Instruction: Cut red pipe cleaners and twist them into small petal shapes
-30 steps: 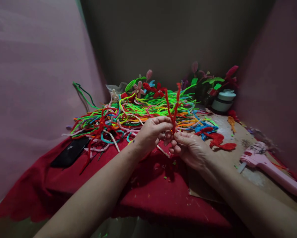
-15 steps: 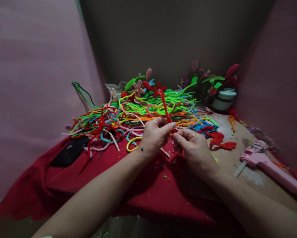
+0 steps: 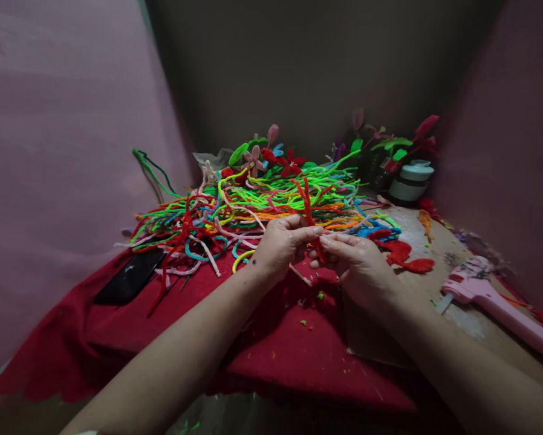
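Observation:
A red pipe cleaner [image 3: 307,202] stands upright between my two hands, its upper part showing two strands. My left hand [image 3: 283,244] pinches it between thumb and fingers. Closed on its lower part is my right hand [image 3: 355,260], with the fingertips of both hands almost touching. Just behind them spreads a heap of pipe cleaners [image 3: 276,199] in green, orange, red, pink and other colours. To the right of my right hand lie red petal-shaped pieces [image 3: 410,261], beside a blue bundle [image 3: 373,229].
A pink glue gun [image 3: 489,296] rests on a cardboard sheet [image 3: 380,344] at the right. On the red cloth [image 3: 162,338] at the left is a black phone [image 3: 129,278]. Pipe-cleaner flowers [image 3: 292,162] and a lidded jar [image 3: 412,181] stand at the back.
The red pipe cleaner's top has dropped lower, and its strands now show apart. My right hand has closed in beside my left, around the lower part. The view has shifted slightly.

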A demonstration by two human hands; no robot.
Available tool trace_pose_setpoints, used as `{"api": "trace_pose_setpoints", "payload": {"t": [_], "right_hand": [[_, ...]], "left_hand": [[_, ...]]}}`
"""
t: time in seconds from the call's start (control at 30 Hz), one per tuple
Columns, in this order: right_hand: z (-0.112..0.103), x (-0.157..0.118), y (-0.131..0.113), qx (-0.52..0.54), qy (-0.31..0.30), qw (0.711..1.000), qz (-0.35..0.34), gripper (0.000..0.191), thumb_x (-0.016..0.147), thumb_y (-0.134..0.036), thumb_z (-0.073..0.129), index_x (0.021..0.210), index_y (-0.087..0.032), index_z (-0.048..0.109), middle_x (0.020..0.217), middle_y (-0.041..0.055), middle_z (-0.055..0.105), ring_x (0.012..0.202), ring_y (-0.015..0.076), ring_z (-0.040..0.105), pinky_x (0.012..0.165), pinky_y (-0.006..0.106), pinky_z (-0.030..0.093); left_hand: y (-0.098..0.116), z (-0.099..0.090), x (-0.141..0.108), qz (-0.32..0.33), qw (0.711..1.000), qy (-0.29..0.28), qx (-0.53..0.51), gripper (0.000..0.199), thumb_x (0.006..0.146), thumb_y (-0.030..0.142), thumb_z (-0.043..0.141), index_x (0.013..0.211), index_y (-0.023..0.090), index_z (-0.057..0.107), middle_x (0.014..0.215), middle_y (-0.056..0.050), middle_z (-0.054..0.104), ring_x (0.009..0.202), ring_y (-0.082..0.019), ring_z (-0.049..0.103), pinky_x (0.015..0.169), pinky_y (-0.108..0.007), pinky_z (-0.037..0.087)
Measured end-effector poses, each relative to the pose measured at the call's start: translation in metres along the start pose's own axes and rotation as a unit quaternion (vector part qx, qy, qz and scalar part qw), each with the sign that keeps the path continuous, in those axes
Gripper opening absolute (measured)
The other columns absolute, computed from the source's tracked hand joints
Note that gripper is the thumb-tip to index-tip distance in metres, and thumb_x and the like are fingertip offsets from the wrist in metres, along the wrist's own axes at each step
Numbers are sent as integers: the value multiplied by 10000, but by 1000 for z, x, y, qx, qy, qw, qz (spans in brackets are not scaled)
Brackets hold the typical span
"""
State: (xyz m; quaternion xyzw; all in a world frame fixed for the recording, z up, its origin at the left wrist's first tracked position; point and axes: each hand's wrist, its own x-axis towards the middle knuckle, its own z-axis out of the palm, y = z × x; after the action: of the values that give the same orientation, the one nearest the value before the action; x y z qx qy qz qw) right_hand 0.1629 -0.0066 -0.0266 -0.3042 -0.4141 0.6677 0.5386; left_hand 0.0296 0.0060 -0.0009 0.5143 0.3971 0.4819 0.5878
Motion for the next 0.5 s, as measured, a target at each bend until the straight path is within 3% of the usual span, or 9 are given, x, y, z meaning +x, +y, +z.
{"api": "trace_pose_setpoints", "payload": {"t": [0.2, 0.5], "right_hand": [[-1, 2, 1, -11, 36, 999, 3, 142, 601, -219, 771, 670, -130, 685, 620, 12, 627, 563, 108, 588, 523, 223, 490], [1, 2, 0, 18, 27, 999, 24, 135, 589, -186, 758, 690, -126, 691, 634, 16, 646, 567, 114, 610, 514, 220, 499]], "left_hand": [[-2, -4, 4, -3, 999, -13, -45, 185, 704, 267, 679, 741, 152, 539, 558, 49, 491, 418, -34, 420, 390, -164, 275], [-1, -1, 3, -17, 999, 9, -45, 202, 667, 231, 709, 685, 151, 525, 496, 70, 453, 382, -18, 354, 387, -160, 257]]}}
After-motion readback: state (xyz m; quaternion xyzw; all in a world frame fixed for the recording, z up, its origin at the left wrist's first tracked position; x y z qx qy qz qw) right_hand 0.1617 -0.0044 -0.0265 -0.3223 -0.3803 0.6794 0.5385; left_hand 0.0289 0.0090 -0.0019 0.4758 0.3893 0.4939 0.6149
